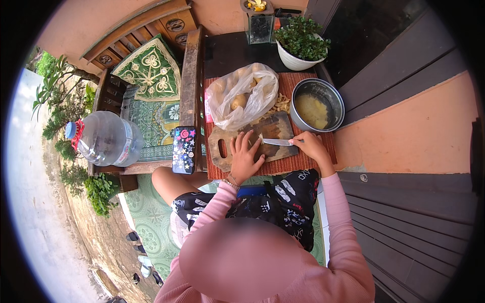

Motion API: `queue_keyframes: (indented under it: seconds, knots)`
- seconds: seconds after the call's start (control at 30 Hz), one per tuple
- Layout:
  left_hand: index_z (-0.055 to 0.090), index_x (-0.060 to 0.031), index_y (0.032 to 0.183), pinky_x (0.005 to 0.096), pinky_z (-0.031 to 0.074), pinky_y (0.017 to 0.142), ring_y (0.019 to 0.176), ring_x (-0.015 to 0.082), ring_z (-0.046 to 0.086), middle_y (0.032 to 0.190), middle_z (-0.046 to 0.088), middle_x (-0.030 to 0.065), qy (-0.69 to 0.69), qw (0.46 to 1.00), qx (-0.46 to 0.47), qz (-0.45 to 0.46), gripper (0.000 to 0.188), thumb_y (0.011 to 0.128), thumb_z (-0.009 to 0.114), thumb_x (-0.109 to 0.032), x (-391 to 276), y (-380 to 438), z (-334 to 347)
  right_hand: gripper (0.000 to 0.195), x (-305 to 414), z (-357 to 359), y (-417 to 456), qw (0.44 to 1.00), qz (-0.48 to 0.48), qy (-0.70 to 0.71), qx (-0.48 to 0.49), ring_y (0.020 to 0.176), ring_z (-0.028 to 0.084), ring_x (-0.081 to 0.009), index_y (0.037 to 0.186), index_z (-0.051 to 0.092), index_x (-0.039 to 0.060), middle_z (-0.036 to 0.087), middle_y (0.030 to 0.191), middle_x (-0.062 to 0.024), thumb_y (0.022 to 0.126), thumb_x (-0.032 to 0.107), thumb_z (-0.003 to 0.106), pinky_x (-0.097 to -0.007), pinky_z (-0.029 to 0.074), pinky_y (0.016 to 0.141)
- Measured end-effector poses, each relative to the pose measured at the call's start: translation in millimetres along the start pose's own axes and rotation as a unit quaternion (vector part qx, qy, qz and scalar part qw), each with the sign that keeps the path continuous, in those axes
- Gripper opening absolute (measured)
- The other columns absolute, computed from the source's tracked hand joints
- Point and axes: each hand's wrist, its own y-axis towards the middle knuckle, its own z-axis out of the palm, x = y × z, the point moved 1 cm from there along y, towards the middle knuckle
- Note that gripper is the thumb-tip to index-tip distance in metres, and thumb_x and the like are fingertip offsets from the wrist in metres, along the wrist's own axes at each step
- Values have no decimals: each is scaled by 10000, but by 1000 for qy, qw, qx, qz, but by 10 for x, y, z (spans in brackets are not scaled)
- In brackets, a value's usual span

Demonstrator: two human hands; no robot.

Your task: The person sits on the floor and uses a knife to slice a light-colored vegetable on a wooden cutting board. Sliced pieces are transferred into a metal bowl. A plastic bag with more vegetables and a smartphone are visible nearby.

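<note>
My right hand (310, 147) grips a knife (277, 142) with a silvery blade pointing left over a worn wooden cutting board (278, 125). Thin pale strips (261, 138), apparently potato, lie by the blade tip. My left hand (245, 156) rests spread on the board, its fingertips beside the strips; whether anything lies beneath it is hidden. Behind the board sits a clear plastic bag (242, 94) of potatoes, with peelings (280, 103) at its right. A round metal pot (317, 105) at the right holds cloudy liquid and pale yellow pieces.
An orange-red woven mat (212, 172) lies under the board. Behind are a white potted plant (299, 57) and a glass container (260, 28). Leftward, a wooden bench holds a large plastic water bottle (108, 138), a green cushion (151, 72) and a patterned phone case (183, 150) on its edge.
</note>
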Motion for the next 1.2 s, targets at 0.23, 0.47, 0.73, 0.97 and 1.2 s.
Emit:
queue_keyframes:
  seconds: [0.23, 0.47, 0.73, 0.97, 1.2]
  knots:
    - [592, -112, 1280, 579, 167, 1105, 1349, 388, 300, 1432, 389, 154, -2, 1000, -24, -10, 540, 798, 661, -344, 4, -10, -26, 348, 14, -10, -43, 1000, -12, 4, -12, 903, 655, -315, 934, 756, 80, 712, 910, -150, 885, 406, 645, -432, 399, 854]
    - [617, -100, 1232, 599, 161, 1106, 1334, 376, 328, 1398, 421, 148, 23, 997, -54, -42, 504, 787, 682, -327, 95, -50, -82, 314, 10, -69, -134, 998, -27, 44, -20, 878, 650, -323, 918, 755, 90, 706, 898, -145, 892, 380, 636, -441, 406, 830]
    - [652, -97, 1184, 566, 164, 1113, 1325, 356, 355, 1350, 485, 124, 30, 996, -71, -52, 449, 786, 693, -300, 153, -127, -117, 314, 104, -445, -305, 993, -64, 87, -57, 779, 679, -317, 949, 742, 64, 707, 845, -150, 884, 358, 655, -367, 502, 752]
    - [663, -109, 1171, 565, 161, 1114, 1324, 349, 358, 1356, 480, 124, 42, 997, -50, -47, 419, 794, 679, -291, 170, -179, -127, 314, 67, -821, -419, 989, -37, 115, -82, 837, 687, -321, 974, 730, 31, 702, 887, -188, 895, 323, 648, -362, 499, 771]
    - [659, -121, 1184, 578, 159, 1113, 1330, 351, 349, 1375, 465, 120, 40, 998, -41, -27, 430, 799, 663, -311, 148, -154, -111, 385, -126, -1142, -368, 987, 53, 42, -145, 858, 677, -339, 994, 724, 30, 698, 898, -202, 870, 387, 657, -372, 495, 777]
